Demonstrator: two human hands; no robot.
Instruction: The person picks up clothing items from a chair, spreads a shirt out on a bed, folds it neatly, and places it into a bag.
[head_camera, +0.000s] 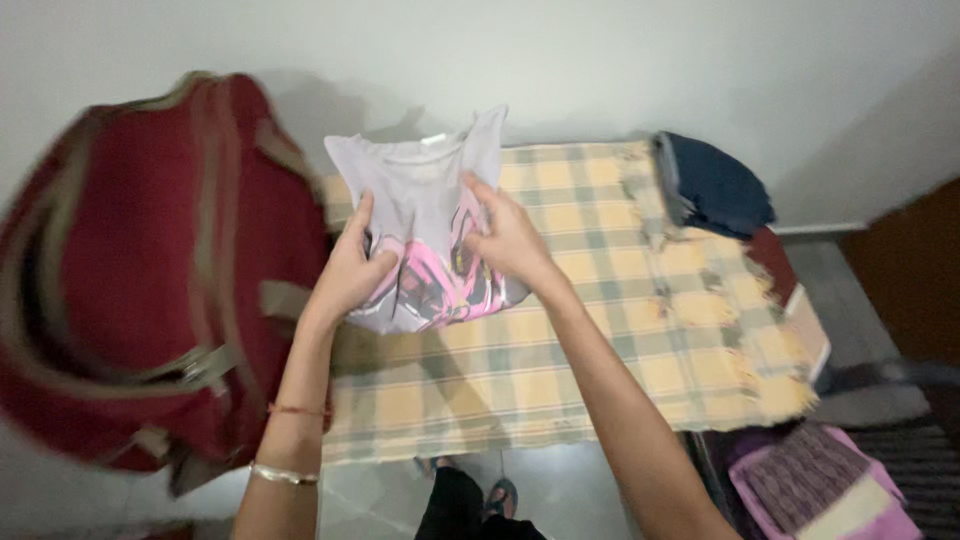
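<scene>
One big red bag (140, 270) with tan straps fills the left of the scene, blurred, its right edge touching the checked cloth. That yellow and grey checked cloth (600, 330) covers the bench from the middle out to the right, its frayed fringe hanging at the right end. Against the far wall, at the right end of the cloth, sits a folded dark blue garment (715, 185), with a dark red one just showing under its near edge. Lower right, off the bench, lies a purple and pink patterned cloth (815, 480). On the far left part of the checked cloth, just beside the bag, lies a folded light grey shirt (425, 200) with a pink and black print, its neckline pointing to the far wall. The left hand (350, 275) presses on the shirt's left edge, fingers closed over the fabric in a loose grip, a red thread and a thin bangle on the wrist. The right hand (510, 240) rests on the shirt's right side, fingers bent onto the print and pinching the cloth. Near the bottom edge, sandalled feet stand on the pale floor (570, 490).
</scene>
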